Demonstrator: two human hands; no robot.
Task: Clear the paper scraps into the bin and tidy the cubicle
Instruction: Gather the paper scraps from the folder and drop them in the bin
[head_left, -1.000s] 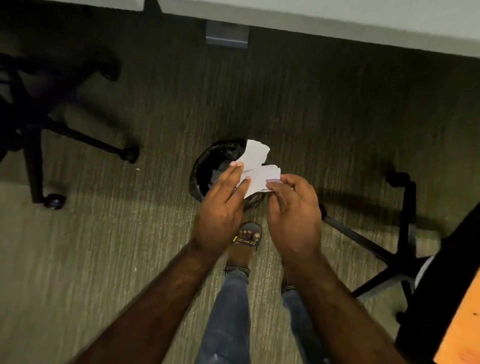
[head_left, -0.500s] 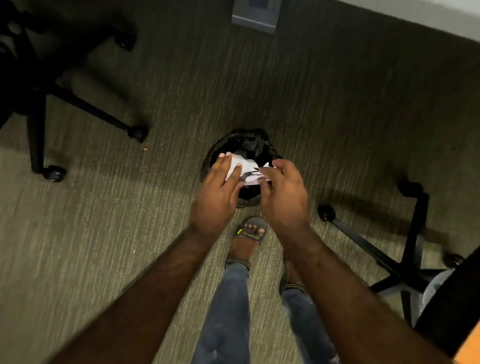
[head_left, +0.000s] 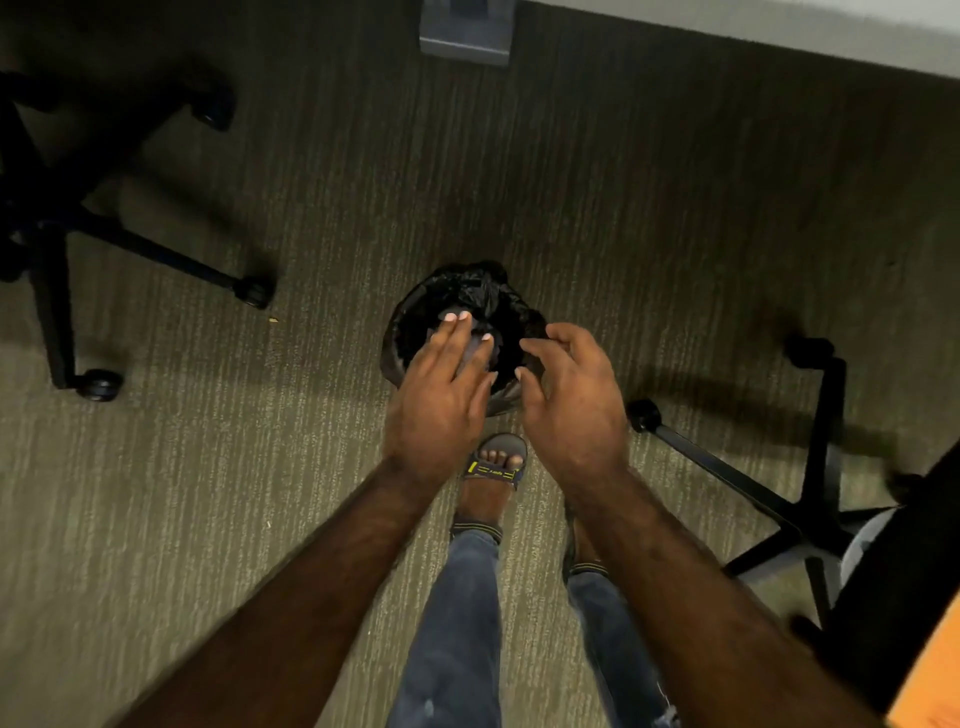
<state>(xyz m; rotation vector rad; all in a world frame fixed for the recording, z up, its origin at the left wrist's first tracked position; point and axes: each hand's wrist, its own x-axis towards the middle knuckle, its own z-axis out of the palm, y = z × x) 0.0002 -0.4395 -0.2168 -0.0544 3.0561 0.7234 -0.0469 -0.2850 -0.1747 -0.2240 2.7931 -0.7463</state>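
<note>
A small round bin (head_left: 415, 317) lined with a black plastic bag stands on the carpet just in front of my feet. My left hand (head_left: 441, 400) hovers over its near rim, fingers stretched out and apart, holding nothing. My right hand (head_left: 569, 400) hangs beside it over the bin's right edge, fingers loosely curled and apart, also with nothing in it. No white paper shows in either hand. A pale blurred patch lies inside the bin under my left fingers; I cannot tell what it is.
A black office chair base (head_left: 62, 244) with castors stands at the left. Another chair base (head_left: 795, 519) with castors is close at the right, its seat edge at the frame's right border. A grey desk leg foot (head_left: 465, 34) sits at the top, by a pale wall strip.
Both hands held white paper scraps over the bin earlier. The scraps have left my hands, the fingers have opened, and the hands have spread slightly apart above the bin.
</note>
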